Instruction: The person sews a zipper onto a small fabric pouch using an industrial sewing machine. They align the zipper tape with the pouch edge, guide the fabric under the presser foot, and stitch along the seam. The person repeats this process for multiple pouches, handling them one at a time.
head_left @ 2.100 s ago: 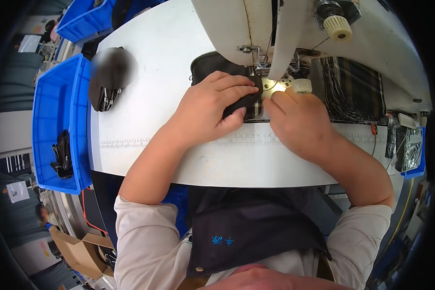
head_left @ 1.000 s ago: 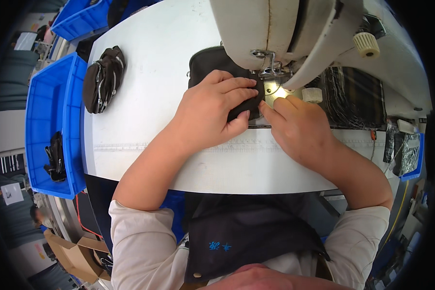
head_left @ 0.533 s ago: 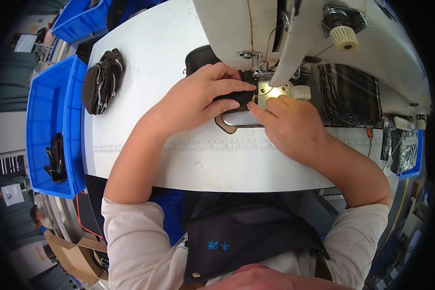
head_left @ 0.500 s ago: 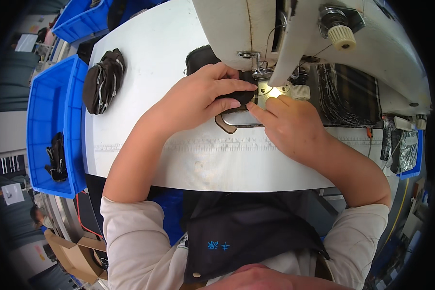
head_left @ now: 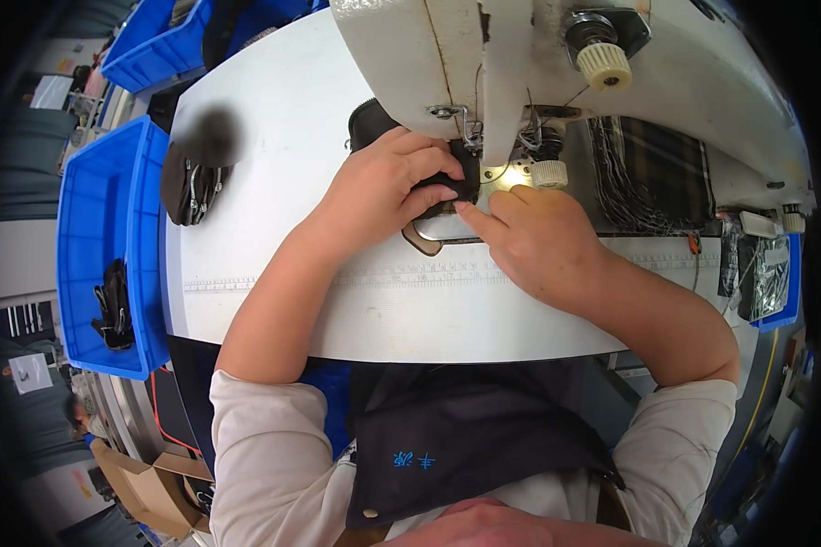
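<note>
My left hand lies on a dark zippered fabric piece, its bent fingers and thumb gripping the part beside the sewing machine's presser foot. My right hand is at the same piece from the other side. Its index finger presses on the near edge by my left thumb, while the other fingers curl in; its thumb is hidden. A small lamp lights the metal needle plate just beyond my right knuckles. Beneath the fabric, a tan-edged flap sticks out toward me.
Over the work hangs the white sewing machine head. A stack of dark plaid-edged cloth lies right of the needle. On the left are a dark zippered pouch, partly blurred, and a blue bin holding black pieces. A printed ruler crosses the white table.
The view has shifted slightly. My left index finger is more bent and drawn back over the fabric. My right index finger stays at the fabric's edge, slightly nearer to me.
</note>
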Available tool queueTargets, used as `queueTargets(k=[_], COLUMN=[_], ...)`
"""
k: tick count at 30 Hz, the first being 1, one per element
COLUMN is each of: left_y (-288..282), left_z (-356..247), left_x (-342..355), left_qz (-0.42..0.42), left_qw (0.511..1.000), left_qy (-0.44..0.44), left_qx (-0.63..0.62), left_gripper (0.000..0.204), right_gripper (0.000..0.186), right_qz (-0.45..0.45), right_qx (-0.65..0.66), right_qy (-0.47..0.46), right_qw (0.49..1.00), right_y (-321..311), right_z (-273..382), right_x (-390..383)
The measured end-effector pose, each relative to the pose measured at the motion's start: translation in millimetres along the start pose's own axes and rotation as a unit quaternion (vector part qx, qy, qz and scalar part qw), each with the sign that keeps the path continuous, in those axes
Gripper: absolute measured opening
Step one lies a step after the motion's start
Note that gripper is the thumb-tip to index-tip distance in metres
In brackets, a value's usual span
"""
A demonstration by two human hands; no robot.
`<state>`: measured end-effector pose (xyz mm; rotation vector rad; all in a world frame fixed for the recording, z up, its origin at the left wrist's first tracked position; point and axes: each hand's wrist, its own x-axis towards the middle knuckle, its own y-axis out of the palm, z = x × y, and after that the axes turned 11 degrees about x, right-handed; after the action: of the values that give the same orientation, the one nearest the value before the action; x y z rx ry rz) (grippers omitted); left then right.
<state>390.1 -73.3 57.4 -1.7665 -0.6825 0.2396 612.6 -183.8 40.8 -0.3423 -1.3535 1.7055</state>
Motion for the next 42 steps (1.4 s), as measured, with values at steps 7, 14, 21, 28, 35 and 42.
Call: queueTargets(k=[7,14,21,28,35,42], left_y=[0.8,4.1,4.8,4.3,11.2,10.5], left_z=[0.4,4.7,3.6,9.8,4.1,8.5], left_x=[-0.2,3.7,6.3,9.5,10.5,12.6], left_qz=[-0.024,-0.049,-0.064,-0.071,-0.055,-0.085], left_qw=[1.0,0.998,0.997,0.996,0.996,0.994], left_qy=[0.017,-0.003,0.005,0.034,-0.04,0.046], left_qx=[0.007,0.048,0.05,0.048,0.051,0.049], left_gripper=[0.02,0.019,0.019,0.018,0.016,0.014], right_gripper=[0.04,0.042,0.043,0.045,0.044,0.048], right_qz=[0.006,-0.039,-0.05,-0.041,-0.049,-0.043], right_qx=[-0.01,-0.058,-0.085,-0.073,-0.094,-0.079], right_qy=[-0.004,0.0,0.011,0.009,0.01,0.006], right_qw=[1.0,0.998,0.995,0.996,0.994,0.996], right_y=[-2.1,4.1,7.1,5.4,7.8,6.3], right_z=[1.1,-3.3,-5.4,-4.4,-5.3,-4.9], right_x=[0.7,5.0,5.5,6.0,6.4,6.7])
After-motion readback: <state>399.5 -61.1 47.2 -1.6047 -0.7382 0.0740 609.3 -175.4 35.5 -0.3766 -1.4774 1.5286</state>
